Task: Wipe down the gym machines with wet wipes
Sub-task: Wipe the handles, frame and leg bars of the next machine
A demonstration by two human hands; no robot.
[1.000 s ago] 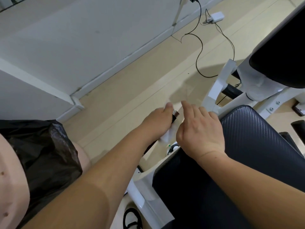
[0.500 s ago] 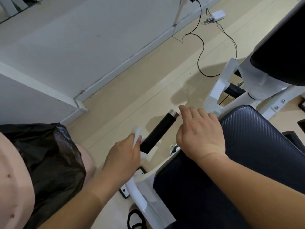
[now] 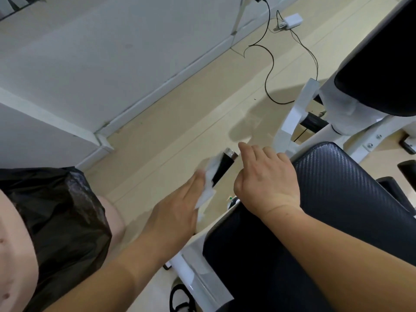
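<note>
The person's left hand reaches in from 7 o'clock with its fingers straight and pressed together, pushing a white wet wipe against the left side of the machine's black handle. The wipe is blurred, and the thumb is hidden. The handle points toward 1 o'clock and ends in a silver cap, near the middle of the view. Just beside it at 3 o'clock, the right hand rests on the edge of the black seat pad with its fingers loosely spread, holding nothing. A black plastic bag sits at 8 o'clock. At 1 o'clock a black cable trails across the floor toward a white adapter.
</note>
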